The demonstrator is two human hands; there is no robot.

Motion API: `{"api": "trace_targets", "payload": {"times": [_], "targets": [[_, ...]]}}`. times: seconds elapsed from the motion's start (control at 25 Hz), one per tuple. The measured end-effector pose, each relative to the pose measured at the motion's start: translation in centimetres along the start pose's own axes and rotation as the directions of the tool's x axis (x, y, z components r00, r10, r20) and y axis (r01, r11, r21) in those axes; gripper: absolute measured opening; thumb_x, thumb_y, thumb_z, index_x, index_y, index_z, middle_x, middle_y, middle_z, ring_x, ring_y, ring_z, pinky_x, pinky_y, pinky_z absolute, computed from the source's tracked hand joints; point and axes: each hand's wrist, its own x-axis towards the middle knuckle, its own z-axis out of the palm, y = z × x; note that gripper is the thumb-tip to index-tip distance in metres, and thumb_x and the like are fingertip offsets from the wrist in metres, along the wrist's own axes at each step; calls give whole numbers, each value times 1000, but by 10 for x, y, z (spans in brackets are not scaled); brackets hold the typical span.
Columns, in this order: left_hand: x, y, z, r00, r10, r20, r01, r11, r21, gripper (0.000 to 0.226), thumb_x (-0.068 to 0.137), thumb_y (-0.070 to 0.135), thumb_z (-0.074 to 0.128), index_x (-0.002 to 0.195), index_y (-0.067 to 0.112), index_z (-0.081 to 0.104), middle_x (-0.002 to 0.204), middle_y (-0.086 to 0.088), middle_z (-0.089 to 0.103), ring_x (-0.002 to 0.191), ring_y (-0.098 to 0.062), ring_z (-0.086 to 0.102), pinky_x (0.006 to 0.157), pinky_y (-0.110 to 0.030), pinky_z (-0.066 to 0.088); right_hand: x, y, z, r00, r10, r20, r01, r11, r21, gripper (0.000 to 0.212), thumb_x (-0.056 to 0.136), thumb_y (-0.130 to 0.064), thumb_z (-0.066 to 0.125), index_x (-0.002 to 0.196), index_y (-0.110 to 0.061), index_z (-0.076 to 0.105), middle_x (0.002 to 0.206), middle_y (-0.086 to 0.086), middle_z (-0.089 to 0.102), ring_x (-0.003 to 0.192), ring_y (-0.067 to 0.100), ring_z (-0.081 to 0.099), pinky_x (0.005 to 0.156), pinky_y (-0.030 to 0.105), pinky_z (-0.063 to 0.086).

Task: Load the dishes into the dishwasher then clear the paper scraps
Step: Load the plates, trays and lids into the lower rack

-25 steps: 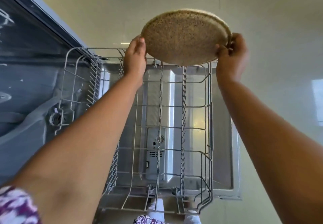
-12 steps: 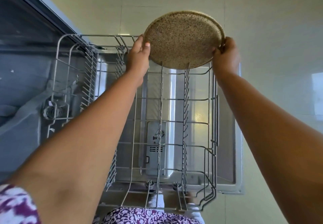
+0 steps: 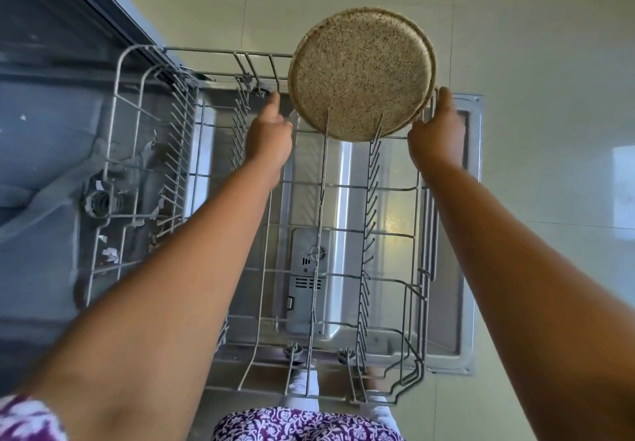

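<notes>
Plate [image 3: 362, 72] stands on edge between the far tines of the rack [image 3: 206, 51], where I reckon spray reaches both faces; my right hand [image 3: 434, 131] steadies its rim, fingers loose, left hand [image 3: 269, 134] just beside, relaxed, holding nothing.

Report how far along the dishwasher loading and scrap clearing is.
Done: nothing fully. In hand: the speckled plate stands between tines at the far end of the rack, the right hand at its rim, the left hand just off it. Left: the rack holds no other dishes, and paper scraps lie in the tub below.
</notes>
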Motion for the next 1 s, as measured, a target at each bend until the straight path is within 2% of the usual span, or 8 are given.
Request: {"api": "trace_targets", "payload": {"times": [0.12, 0.24, 0.44, 0.6, 0.72, 0.8, 0.88, 1.0], "targets": [[-49, -24, -4, 998, -51, -40, 45, 990, -136, 45, 92, 7, 46, 134, 24, 50, 115, -2, 62, 82, -10, 54, 74, -27, 45, -43, 0, 1, 999, 20, 41, -21, 1000, 18, 58, 91, -2, 47, 145, -14, 28, 139, 7, 48, 115, 15, 50, 88, 17, 35], [-109, -49, -8, 989, -145, -20, 134, 954, -268, 34, 91, 6, 51, 119, 23, 60, 94, 6, 64, 81, -14, 57, 79, -36, 50, -96, 6, 5, 990, 76, 119, -82, 995, 54, 59, 93, -7, 48, 147, -16, 26, 147, 4, 39, 129, 20, 43, 97, 17, 30], [-169, -59, -25, 990, -141, 3, 136, 944, -299, 33, 91, 6, 53, 93, 37, 63, 96, 6, 67, 93, -17, 62, 85, -35, 50, -178, -3, -9, 965, 34, 259, -44, 999, 31, 60, 92, -9, 51, 146, -18, 28, 143, 4, 45, 115, 32, 55, 99, 33, 42], [-221, -34, -62, 999, 9, -46, -16, 991, -136, 25, 92, 12, 54, 108, 28, 64, 99, 7, 66, 88, -11, 62, 70, -21, 46, -235, -30, -59, 916, -75, 393, 70, 997, 27, 60, 91, -11, 54, 145, -18, 30, 144, 0, 43, 125, 23, 49, 102, 17, 29], [-268, -7, -97, 995, 55, -84, -62, 995, -83, 24, 92, 14, 56, 113, 22, 65, 103, 6, 67, 95, -10, 62, 80, -20, 49, -271, -55, -102, 876, -179, 447, 182, 983, 37, 58, 91, -11, 55, 144, -20, 32, 144, -2, 43, 124, 21, 50, 104, 18, 30], [-304, 5, -118, 992, 78, -99, -84, 995, -62, 24, 92, 14, 55, 114, 20, 65, 105, 5, 68, 94, -7, 62, 77, -11, 47, -295, -74, -128, 844, -252, 473, 261, 964, 48, 58, 92, -12, 55, 144, -22, 31, 145, -5, 41, 131, 14, 42, 107, 23, 31], [-343, 19, -139, 986, 108, -124, -117, 991, -65, 26, 92, 13, 55, 116, 16, 63, 105, 3, 68, 91, -4, 62, 72, -3, 44, -318, -94, -154, 815, -332, 475, 346, 936, 61, 59, 92, -14, 55, 145, -23, 30, 146, -7, 39, 124, 12, 48, 107, 22, 33], [-394, 37, -168, 970, 145, -196, -162, 984, -70, 25, 92, 10, 56, 115, 14, 64, 98, 8, 68, 81, 8, 60, 70, -3, 44, -349, -118, -187, 751, -446, 487, 465, 881, 90, 58, 93, -14, 54, 145, -23, 30, 145, -4, 40, 96, 16, 60, 83, -6, 34]]}}
